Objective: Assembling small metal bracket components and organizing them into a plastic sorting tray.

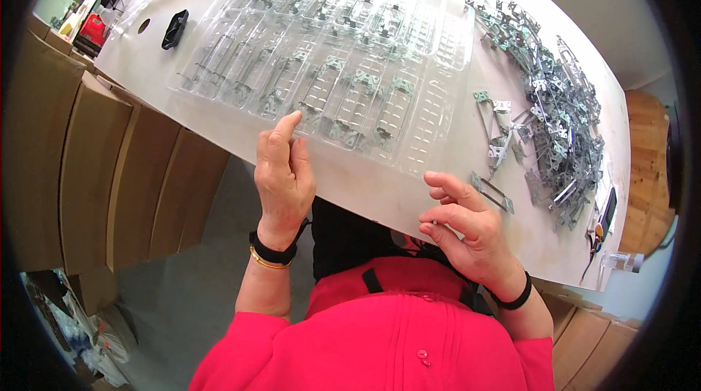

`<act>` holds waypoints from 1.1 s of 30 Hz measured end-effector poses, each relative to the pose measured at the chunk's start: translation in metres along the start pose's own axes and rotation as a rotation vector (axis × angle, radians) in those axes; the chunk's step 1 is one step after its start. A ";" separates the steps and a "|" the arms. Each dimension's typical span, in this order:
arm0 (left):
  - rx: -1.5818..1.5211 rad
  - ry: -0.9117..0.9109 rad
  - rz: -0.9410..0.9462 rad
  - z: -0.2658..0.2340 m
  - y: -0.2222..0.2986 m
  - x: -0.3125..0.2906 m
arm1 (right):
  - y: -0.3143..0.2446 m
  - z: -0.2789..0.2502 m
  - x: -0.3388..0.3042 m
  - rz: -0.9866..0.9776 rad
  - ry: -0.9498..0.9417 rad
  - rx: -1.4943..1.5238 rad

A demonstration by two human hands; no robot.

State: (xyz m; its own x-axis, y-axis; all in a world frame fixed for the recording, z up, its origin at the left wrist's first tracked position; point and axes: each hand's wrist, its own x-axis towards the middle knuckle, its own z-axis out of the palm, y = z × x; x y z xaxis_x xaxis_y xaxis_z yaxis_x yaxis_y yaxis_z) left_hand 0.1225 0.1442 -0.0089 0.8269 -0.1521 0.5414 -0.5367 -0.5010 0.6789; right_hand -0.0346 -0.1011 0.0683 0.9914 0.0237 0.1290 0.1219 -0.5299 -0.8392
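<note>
A clear plastic tray (pixel 431 128) with long compartments lies on the white table, and thin metal brackets (pixel 365 83) sit in many of them. My left hand (pixel 285 175) is at the tray's near edge, fingers apart, its index fingertip by a bracket in the near row. It holds nothing that I can see. My right hand (pixel 471 227) is over the table's front edge, right of the tray, thumb and forefinger pinched together. Whatever lies between those fingertips is too small to make out. One loose bracket (pixel 493 192) rests just beyond that hand.
A tangled heap of metal brackets (pixel 548 106) covers the table's right side, with several loose ones (pixel 500 128) beside it. Pliers (pixel 602 223) lie near the right edge. A black plastic holder (pixel 174 29) is at the far left. Cardboard boxes (pixel 102 165) stand left of the table.
</note>
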 end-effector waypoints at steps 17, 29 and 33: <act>0.022 0.078 0.135 0.008 -0.018 -0.007 | 0.000 -0.012 0.011 -0.025 -0.055 -0.117; 0.031 0.117 0.190 0.011 -0.021 -0.005 | 0.000 -0.009 0.007 -0.034 -0.033 -0.097; 0.011 0.125 0.166 0.012 -0.021 -0.006 | -0.004 -0.009 0.003 -0.022 -0.022 -0.074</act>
State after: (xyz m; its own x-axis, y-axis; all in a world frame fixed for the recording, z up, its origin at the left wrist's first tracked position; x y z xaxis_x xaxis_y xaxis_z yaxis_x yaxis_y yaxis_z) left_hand 0.1305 0.1458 -0.0323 0.6995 -0.1267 0.7033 -0.6615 -0.4871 0.5702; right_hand -0.0324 -0.1067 0.0767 0.9894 0.0543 0.1346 0.1405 -0.5901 -0.7950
